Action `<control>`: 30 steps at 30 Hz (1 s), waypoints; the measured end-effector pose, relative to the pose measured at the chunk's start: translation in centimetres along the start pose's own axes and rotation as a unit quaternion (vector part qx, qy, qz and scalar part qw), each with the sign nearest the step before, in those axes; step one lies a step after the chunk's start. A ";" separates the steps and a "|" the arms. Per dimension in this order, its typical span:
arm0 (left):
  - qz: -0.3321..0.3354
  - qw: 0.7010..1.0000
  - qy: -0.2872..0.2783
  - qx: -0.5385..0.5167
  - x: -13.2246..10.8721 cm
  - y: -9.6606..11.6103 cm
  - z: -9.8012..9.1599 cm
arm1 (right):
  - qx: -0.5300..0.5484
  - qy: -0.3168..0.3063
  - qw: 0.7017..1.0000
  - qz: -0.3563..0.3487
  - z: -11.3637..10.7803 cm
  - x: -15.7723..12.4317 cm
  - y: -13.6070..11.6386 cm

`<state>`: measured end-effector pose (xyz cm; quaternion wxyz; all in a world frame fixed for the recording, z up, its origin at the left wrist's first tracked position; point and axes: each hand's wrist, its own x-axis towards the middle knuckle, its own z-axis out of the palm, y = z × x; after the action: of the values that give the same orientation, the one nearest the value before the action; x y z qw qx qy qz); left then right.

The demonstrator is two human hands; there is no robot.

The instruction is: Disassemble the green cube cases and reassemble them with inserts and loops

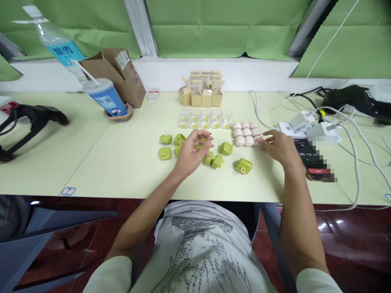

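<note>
My left hand hovers over a scatter of small green rounded cases, its fingers curved and apart with nothing visible between them. It partly hides several of the cases. One green case lies to the right, and another case sits at the left of the group. My right hand is at the right side of a block of pale pink rounded pieces, set in rows. Its thumb and forefinger are apart, with the fingertips at the block's near right corner; whether they press on a piece is hard to tell.
Behind the cases stand a clear compartmented tray with yellow marks and several small open cardboard boxes. On the right are a phone, white chargers and looping cables. A blue cup, bottle and carton stand left.
</note>
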<state>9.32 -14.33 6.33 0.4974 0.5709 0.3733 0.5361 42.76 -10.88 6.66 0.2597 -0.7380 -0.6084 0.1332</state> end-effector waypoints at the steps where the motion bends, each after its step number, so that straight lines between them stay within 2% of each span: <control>1: -0.001 1.000 0.001 0.002 0.0 0.0 0.0 | -0.015 0.008 1.000 -0.019 -0.5 -0.5 -0.3; 3: 0.001 1.000 0.001 0.005 0.0 -0.1 0.0 | -0.021 -0.003 0.996 -0.085 -1.3 -2.0 -1.1; 6: 0.005 1.000 -0.002 0.010 0.0 -0.2 0.1 | -0.021 -0.124 0.974 -0.186 -1.5 -4.3 -2.4; 9: 0.005 1.000 -0.010 0.024 -0.1 -0.2 0.2 | -0.095 -0.227 0.941 -0.231 -0.8 -5.6 -3.5; 11: 0.008 0.999 -0.019 0.038 -0.2 0.0 0.3 | -0.115 -0.257 0.930 -0.236 -0.6 -5.7 -3.9; 14: 0.019 0.998 -0.044 0.052 -0.5 0.2 0.6 | -0.057 -0.214 0.945 -0.241 -1.2 -5.6 -4.7; 17: 0.012 0.995 -0.098 0.023 -0.9 0.2 1.1 | 0.038 -0.088 0.959 -0.267 -1.3 -6.3 -6.3; 19: 0.003 0.992 -0.123 -0.003 -1.0 -0.1 1.3 | 0.086 -0.011 0.948 -0.306 -0.4 -7.1 -7.8; 21: 0.019 0.994 -0.107 -0.006 -0.9 -0.5 1.2 | 0.114 0.014 0.926 -0.359 0.8 -7.8 -9.3; 24: 0.084 0.994 -0.054 0.042 -0.5 -0.7 0.7 | 0.152 -0.010 0.895 -0.420 2.3 -8.4 -10.6; 26: 0.129 0.987 -0.039 0.088 -0.4 -0.5 0.3 | 0.185 -0.006 0.886 -0.426 3.0 -8.4 -10.8; 30: 0.199 0.968 -0.022 0.152 -0.6 -0.2 0.1 | 0.188 0.073 0.878 -0.433 3.8 -7.6 -10.4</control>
<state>9.32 -14.91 6.04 0.2961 0.7146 0.3184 0.5480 30.43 -16.09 8.26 0.4693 -0.3457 -0.8100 0.0649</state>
